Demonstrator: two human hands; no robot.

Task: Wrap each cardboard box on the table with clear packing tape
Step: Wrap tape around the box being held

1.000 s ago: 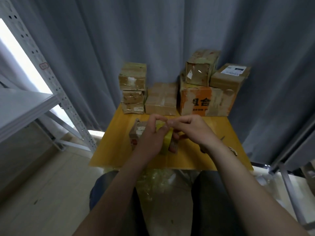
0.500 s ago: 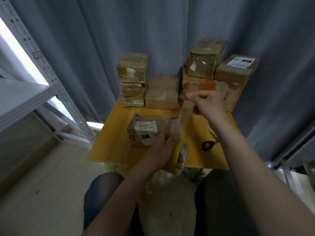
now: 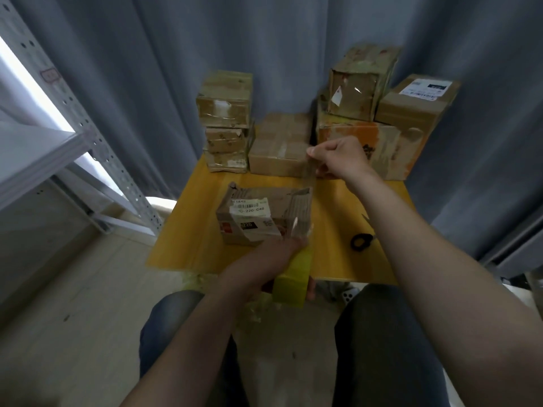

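Grey curtains (image 3: 147, 83) back the yellow table (image 3: 191, 230). At its near edge my left hand (image 3: 264, 268) grips the tape roll (image 3: 293, 277); my right hand (image 3: 338, 160) pinches the clear strip (image 3: 308, 183) above the labelled box (image 3: 258, 218).

L hand (image 3: 271, 261) sits low and near, fingers curled round the tape roll (image 3: 292, 279), one fingertip showing under its right side. R hand (image 3: 339, 160) is up and farther out, thumb + forefinger pinching the tape strip (image 3: 311, 174), other fingers tucked in. L forearm (image 3: 205, 333) comes in from near-left, R forearm (image 3: 426, 259) from near-right, both bare, R reaching longer.
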